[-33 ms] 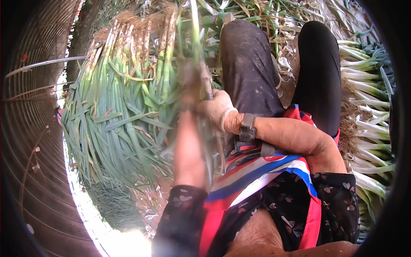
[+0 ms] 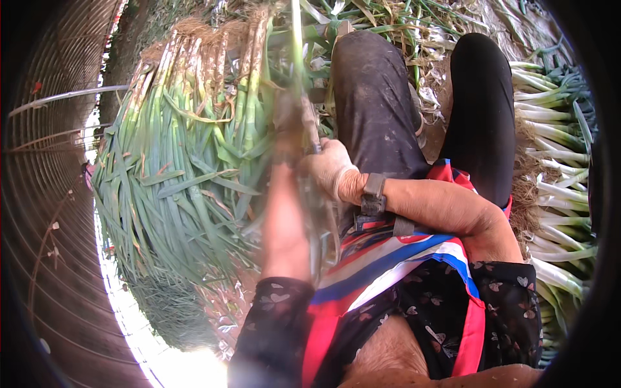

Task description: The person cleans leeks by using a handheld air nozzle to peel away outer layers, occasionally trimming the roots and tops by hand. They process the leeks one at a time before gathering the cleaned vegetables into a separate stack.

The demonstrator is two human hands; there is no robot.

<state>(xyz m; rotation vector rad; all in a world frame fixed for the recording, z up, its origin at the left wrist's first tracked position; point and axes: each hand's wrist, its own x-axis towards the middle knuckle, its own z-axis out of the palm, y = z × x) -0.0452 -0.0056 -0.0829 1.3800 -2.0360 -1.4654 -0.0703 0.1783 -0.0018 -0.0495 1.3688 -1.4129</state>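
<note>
A pale green leek stalk (image 2: 297, 45) stands upright in front of me, its top running out of view. My left hand (image 2: 286, 119) is right beside its lower part, in a dark covering and smeared by motion, so its fingers cannot be made out. In a whitish glove, my right hand (image 2: 328, 165) is closed round the lower end of a slim grey-brown rod-like thing (image 2: 309, 123) just below the stalk. Whether that rod is a tool or part of the leek is unclear. The gloved hand is close to my left knee.
To the left lies a big heap of leeks (image 2: 187, 142), roots away from me, leaves toward me. Paler leeks (image 2: 556, 187) line the right side, roots toward my leg. Peeled leaves (image 2: 424, 58) litter the ground ahead. A ribbed curved wall (image 2: 52, 194) bounds the far left.
My right hand sits very slightly lower than before, and my left sleeve has shifted a touch. My left hand is blurred in both frames.
</note>
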